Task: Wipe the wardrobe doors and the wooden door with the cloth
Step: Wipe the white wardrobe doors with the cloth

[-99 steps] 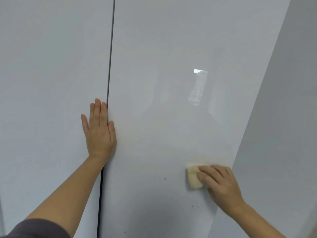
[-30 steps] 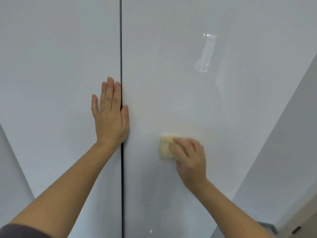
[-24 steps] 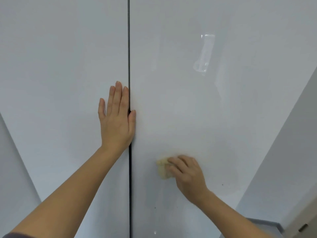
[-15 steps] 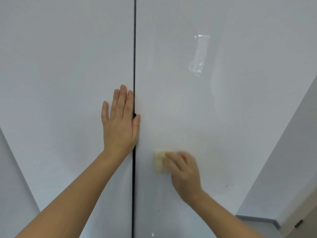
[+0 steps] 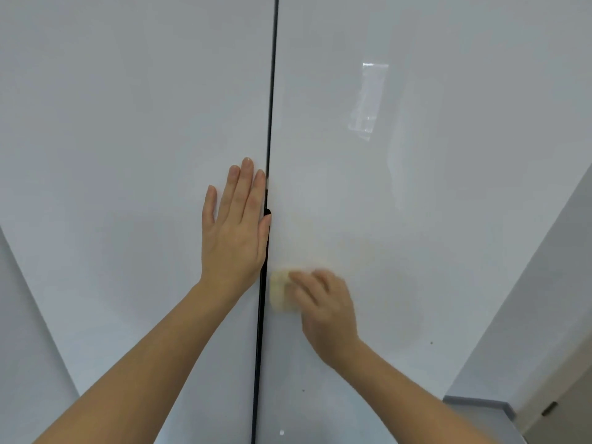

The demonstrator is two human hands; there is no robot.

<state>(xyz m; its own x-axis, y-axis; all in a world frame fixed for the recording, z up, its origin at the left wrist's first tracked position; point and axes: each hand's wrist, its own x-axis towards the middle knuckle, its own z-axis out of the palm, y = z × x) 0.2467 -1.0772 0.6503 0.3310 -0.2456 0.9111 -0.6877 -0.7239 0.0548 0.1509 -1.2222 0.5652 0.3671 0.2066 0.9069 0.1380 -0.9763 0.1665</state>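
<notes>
Two glossy white wardrobe doors fill the view, the left door (image 5: 128,155) and the right door (image 5: 400,203), split by a dark vertical gap (image 5: 270,123). My left hand (image 5: 235,225) lies flat with straight fingers on the left door, its thumb at the gap. My right hand (image 5: 323,302) presses a small pale yellow cloth (image 5: 278,291) against the right door, just right of the gap and below my left hand. The fingers cover most of the cloth and look blurred.
A white side wall (image 5: 544,267) meets the right door at the right. Below it, at the lower right, are a grey skirting strip (image 5: 477,403) and part of a wooden door edge (image 5: 557,402). Another white panel (image 5: 25,331) angles in at the lower left.
My right hand has slid the cloth leftward across the right door, from near its right side to beside the centre gap. My left hand has stayed flat on the left door.
</notes>
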